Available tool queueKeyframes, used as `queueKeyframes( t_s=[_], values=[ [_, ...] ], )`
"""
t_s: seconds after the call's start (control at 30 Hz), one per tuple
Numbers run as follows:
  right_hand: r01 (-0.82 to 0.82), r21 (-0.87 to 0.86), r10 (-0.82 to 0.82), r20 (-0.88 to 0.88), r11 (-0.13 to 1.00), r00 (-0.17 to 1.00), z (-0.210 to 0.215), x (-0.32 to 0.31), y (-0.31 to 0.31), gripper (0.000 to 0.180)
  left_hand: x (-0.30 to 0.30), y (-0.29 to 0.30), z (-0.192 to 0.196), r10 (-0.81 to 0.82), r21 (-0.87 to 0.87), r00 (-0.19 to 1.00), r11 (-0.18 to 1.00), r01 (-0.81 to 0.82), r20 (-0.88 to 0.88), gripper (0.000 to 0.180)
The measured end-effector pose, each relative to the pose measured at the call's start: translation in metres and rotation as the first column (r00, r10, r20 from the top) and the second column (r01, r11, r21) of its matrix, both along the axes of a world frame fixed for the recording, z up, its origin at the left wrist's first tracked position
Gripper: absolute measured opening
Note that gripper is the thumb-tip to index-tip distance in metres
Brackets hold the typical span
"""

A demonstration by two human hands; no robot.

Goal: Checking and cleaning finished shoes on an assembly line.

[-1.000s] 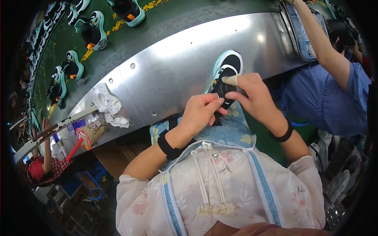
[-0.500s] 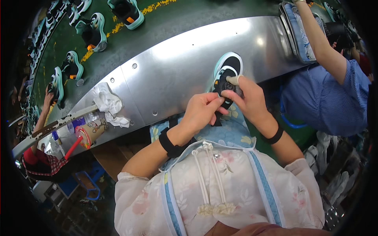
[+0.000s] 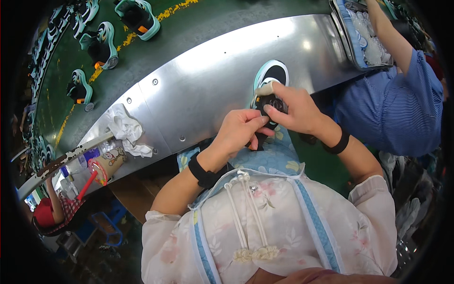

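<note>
A black sneaker point(image 3: 277, 72) with a white and mint-green sole lies toe away from me over the metal table's near edge, its heel end towards my lap. My left hand point(image 3: 240, 128) is closed in a pinch on the black collar at its near end. My right hand point(image 3: 295, 110) grips the upper from the right, thumb and fingers around the dark laced part point(image 3: 273, 101). A pale finger cover point(image 3: 266, 88) sits on one right finger. My fingers hide most of the shoe's opening, and both thumbs are close together there.
Beyond the metal table point(image 3: 203, 80), a green surface carries several similar sneakers point(image 3: 101, 45). At left are crumpled white paper point(image 3: 126, 130), a chipped metal bar point(image 3: 61, 163) and a cup with a red straw point(image 3: 108, 165). A blue-lined tray point(image 3: 362, 40) and a co-worker in blue stripes point(image 3: 390, 109) are at right.
My right hand has turned and shifted slightly left over the shoe, its elbow swinging outward. The sneakers on the green surface have shifted left, and the co-worker's hand at far left has left the shoe there.
</note>
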State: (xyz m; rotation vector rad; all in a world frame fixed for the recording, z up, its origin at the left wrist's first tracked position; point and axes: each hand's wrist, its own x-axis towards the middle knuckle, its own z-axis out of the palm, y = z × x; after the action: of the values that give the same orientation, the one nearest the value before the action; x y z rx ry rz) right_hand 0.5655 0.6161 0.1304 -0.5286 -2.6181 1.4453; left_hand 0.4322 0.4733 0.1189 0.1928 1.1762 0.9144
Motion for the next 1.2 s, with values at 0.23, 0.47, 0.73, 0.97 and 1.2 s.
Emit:
queueKeyframes(
  t_s=[0.23, 0.47, 0.73, 0.97, 1.2],
  values=[
    [-0.025, 0.114, 0.019, 0.058, 0.993, 0.998, 0.019, 0.023, -0.001, 0.052, -0.003, 0.005, -0.001, -0.009, -0.015, 1.000, 1.000, 0.009, 0.021, 0.024],
    [0.017, 0.311, -0.038, 0.061, 0.950, 0.997, 0.015, 0.024, -0.021, 0.064, -0.001, 0.006, 0.009, -0.038, -0.009, 0.986, 0.999, 0.037, -0.162, 0.022],
    [0.247, -0.068, -0.240, 0.099, 0.967, 0.966, 0.034, 0.016, -0.010, 0.040, -0.011, -0.047, 0.001, 0.216, 0.158, 0.027, 0.617, 0.771, -0.976, 0.022],
    [0.350, -0.083, -0.358, -0.121, 0.933, 0.926, 0.036, 0.006, -0.003, 0.029, -0.135, -0.029, 0.024, 0.544, 0.578, -0.324, 0.816, -0.013, -0.774, 0.019],
    [0.194, -0.029, -0.194, -0.009, 0.981, 0.981, 0.027, -0.014, -0.015, 0.029, -0.324, -0.023, -0.022, 0.200, 0.467, -0.594, 0.817, -0.338, -0.779, 0.026]
  ],
)
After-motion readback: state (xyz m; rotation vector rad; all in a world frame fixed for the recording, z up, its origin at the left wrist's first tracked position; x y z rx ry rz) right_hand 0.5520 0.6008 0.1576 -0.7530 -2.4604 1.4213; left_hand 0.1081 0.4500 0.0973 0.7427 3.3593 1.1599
